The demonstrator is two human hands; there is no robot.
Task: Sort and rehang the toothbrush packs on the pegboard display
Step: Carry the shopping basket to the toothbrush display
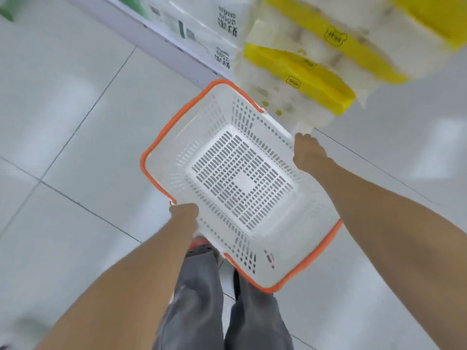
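Gripping a white perforated plastic basket with an orange rim (290, 261) by two opposite edges: left hand (184, 214) curled over the near-left edge, right hand (308, 152) curled over the far-right one. Held above the floor, with nothing inside. No toothbrush packs in view, nor any pegboard; whereabouts of both impossible to tell. Just beyond the basket, stacked yellow-and-white plastic-wrapped paper-roll packs (303, 69), with plain white wrapped packs (202, 18) on a low shelf farther left. Below, pale grey glossy floor tiles (75, 122) and grey trousers (197, 299). Probably a carrying step, with sorting and rehanging not yet begun. Next, likely: bring the basket to the packs, set it down, free one hand for picking.
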